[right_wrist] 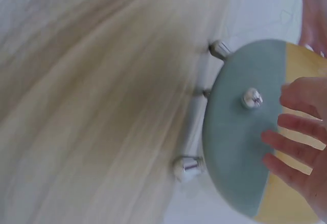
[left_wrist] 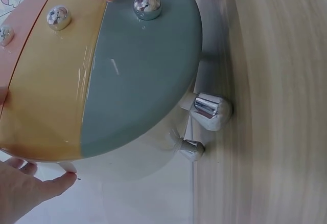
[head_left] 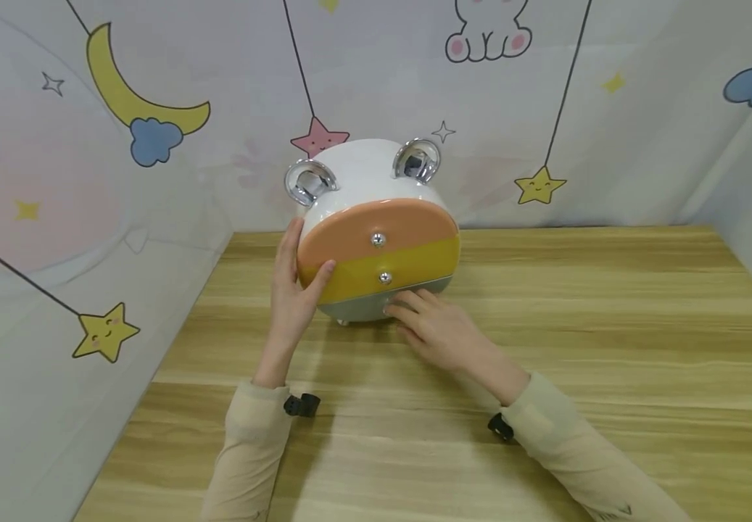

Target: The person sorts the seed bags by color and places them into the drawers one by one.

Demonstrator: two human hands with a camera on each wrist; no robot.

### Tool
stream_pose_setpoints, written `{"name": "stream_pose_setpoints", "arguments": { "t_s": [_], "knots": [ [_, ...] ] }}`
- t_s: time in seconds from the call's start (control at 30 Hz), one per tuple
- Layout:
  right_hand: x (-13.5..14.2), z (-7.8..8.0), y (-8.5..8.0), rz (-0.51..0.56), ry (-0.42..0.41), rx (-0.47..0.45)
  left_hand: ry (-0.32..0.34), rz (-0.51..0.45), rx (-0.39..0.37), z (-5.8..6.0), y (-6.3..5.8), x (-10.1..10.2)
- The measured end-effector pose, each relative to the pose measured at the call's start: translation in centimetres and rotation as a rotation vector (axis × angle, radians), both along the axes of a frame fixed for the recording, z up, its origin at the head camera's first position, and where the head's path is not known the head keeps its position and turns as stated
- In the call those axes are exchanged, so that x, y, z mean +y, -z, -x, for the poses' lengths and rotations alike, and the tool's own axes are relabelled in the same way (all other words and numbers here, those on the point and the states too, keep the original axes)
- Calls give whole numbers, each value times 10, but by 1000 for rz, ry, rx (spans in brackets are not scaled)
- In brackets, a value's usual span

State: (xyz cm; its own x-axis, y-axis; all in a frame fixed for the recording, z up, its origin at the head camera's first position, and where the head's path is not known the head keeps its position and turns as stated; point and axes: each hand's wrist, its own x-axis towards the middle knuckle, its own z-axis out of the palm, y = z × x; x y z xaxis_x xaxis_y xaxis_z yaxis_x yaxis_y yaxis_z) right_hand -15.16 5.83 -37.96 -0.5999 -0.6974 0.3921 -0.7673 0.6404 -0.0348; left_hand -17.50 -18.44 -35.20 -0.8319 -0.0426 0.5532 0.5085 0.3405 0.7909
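Note:
A small drawer cabinet point(head_left: 362, 170) with a white body and chrome ears stands on the table. Its rounded front has an orange drawer point(head_left: 339, 235), a yellow drawer point(head_left: 424, 257) and a grey-green drawer point(left_wrist: 143, 75), each with a silver knob. My left hand point(head_left: 289, 297) holds the cabinet's left side, thumb on the front and fingers along the side. Before the lowest drawer is my right hand point(head_left: 444, 330), its fingers spread and loosely bent near that drawer's knob point(right_wrist: 252, 98). The right wrist view shows this knob uncovered, with no fingers round it. All drawers look closed.
Short silver feet point(left_wrist: 209, 111) hold the cabinet above the wooden table point(head_left: 610, 326). A cloth backdrop point(head_left: 376, 80) printed with stars, a moon and clouds rises behind the table and along its sides. Black wrist mounts point(head_left: 302, 404) sit at both sleeves.

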Motion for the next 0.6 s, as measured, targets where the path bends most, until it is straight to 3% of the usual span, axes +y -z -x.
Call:
{"name": "stream_pose_setpoints", "arguments": {
  "t_s": [0.13,0.33,0.53,0.6],
  "knots": [
    [10,0,-7,79,3,-14,3,-54,-66,-3,3,-2],
    [24,1,-11,162,50,63,17,-71,-100,-9,3,-4],
    [32,-2,-9,189,57,90,25,-83,-159,-28,-11,1],
    [34,-4,-8,180,56,86,25,-85,-178,-32,-10,0]
  ]
}}
